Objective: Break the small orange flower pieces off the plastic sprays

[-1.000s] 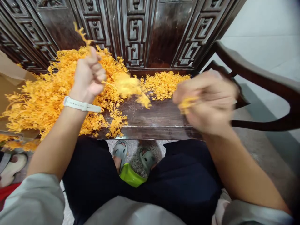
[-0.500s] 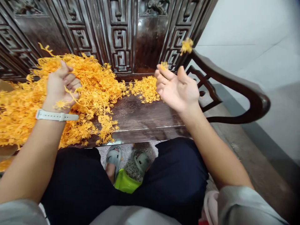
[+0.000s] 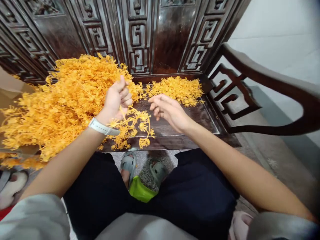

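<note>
My left hand (image 3: 117, 101), with a pale watch strap on the wrist, is closed round an orange plastic flower sprig (image 3: 143, 125). The sprig's branched stems and small spiky heads hang below and right of the fist. My right hand (image 3: 170, 111) is a short way to the right, palm turned inward, fingers loosely bent and apart, with nothing visible in them. Behind and left of my left hand rises a large heap of orange plastic sprigs (image 3: 72, 90). Beyond my right hand lies a smaller pile of loose orange flower heads (image 3: 177, 88).
Everything lies on a dark wooden bench (image 3: 162, 128) with a carved back (image 3: 167, 50) and a curved armrest (image 3: 272, 70) at the right. Below its front edge are grey clogs (image 3: 128, 165) and a bright green object (image 3: 141, 190) between my legs. A cardboard piece (image 3: 10, 83) stands at far left.
My right hand has swung left and down towards my left hand, turning palm inward. The flower pieces at and above it are no longer in the air. My left hand has shifted right with its sprig.
</note>
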{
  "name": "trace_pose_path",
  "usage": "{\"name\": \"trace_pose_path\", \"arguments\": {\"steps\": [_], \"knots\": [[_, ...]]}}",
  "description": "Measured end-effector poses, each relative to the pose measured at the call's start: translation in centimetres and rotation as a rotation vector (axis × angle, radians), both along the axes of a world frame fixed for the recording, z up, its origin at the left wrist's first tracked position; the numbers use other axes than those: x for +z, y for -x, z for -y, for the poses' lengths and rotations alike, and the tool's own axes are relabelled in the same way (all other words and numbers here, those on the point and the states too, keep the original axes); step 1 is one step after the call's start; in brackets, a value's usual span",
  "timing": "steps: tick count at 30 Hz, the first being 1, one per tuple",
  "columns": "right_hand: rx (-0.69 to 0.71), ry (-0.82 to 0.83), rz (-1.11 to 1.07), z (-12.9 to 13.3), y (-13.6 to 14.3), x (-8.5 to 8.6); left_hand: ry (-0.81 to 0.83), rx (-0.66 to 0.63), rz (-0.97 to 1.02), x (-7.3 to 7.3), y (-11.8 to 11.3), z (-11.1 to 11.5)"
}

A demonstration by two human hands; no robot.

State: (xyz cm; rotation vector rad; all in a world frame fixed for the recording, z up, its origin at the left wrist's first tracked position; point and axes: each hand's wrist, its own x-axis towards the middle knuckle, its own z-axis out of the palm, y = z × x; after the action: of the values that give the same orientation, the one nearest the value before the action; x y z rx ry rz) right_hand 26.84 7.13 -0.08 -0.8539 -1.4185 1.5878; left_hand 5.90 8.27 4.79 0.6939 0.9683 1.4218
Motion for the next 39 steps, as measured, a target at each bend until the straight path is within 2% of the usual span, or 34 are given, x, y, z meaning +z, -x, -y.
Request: {"name": "trace_pose_path", "arguments": {"steps": [4, 7, 9, 11, 14, 16, 19, 22, 24, 27, 29, 31, 33, 34, 35, 37, 39], "knots": [[-0.016, -0.521, 0.181, 1.8, 1.7, 0.8, -0.007, 0.03, -0.045, -0.9, -2.0, 0.1], [-0.028, -0.776, 0.302, 2.2, 2.0, 1.4, -0.018, 0.025, -0.057, -1.2, -3.3, 0.2], [0.009, -0.785, 0.28, 2.1, 2.2, 1.6, -0.028, 0.004, -0.051, -1.3, -3.7, 0.1], [0.016, -0.706, 0.177, 1.9, 2.3, 1.7, -0.035, 0.002, -0.041, -1.4, -3.6, -0.4], [-0.122, -0.616, 0.045, 1.3, 1.8, 2.0, -0.025, 0.065, -0.022, -1.6, -2.2, -1.7], [-0.24, -0.604, 0.033, 1.0, 1.0, 2.1, -0.001, 0.117, 0.004, -1.9, -0.8, -2.9], [-0.257, -0.594, 0.041, 1.0, 0.1, 1.9, 0.037, 0.137, 0.076, -2.4, 1.4, -4.7], [-0.134, -0.539, 0.042, 1.9, 0.3, 1.9, 0.011, 0.125, 0.128, -3.1, 3.3, -6.5], [-0.053, -0.509, 0.015, 3.3, 0.5, 2.5, -0.021, 0.15, 0.126, -3.3, 4.7, -7.7], [0.048, -0.537, -0.088, 6.1, -0.4, 4.8, -0.039, 0.324, 0.097, -3.2, 7.9, -8.8], [0.173, -0.562, -0.092, 7.3, -2.0, 6.4, -0.049, 0.434, 0.08, -2.8, 10.6, -8.7], [0.506, -0.537, 0.044, 7.0, -3.8, 7.2, -0.065, 0.465, 0.061, -2.3, 12.9, -8.1], [0.87, -0.432, 0.221, 5.0, -5.0, 6.7, -0.076, 0.449, 0.038, -1.9, 14.2, -7.3], [0.941, -0.36, 0.278, 3.5, -5.3, 6.1, -0.083, 0.426, 0.027, -1.7, 14.5, -7.0], [0.867, -0.294, 0.266, 1.9, -5.4, 5.4, -0.091, 0.397, 0.017, -1.7, 14.4, -6.8], [0.399, -0.208, 0.124, -1.2, -5.4, 4.1, -0.104, 0.338, 0.005, -1.9, 13.6, -6.6], [0.117, -0.174, 0.051, -3.5, -4.9, 3.0, -0.118, 0.289, -0.018, -2.2, 12.2, -6.4]]}}
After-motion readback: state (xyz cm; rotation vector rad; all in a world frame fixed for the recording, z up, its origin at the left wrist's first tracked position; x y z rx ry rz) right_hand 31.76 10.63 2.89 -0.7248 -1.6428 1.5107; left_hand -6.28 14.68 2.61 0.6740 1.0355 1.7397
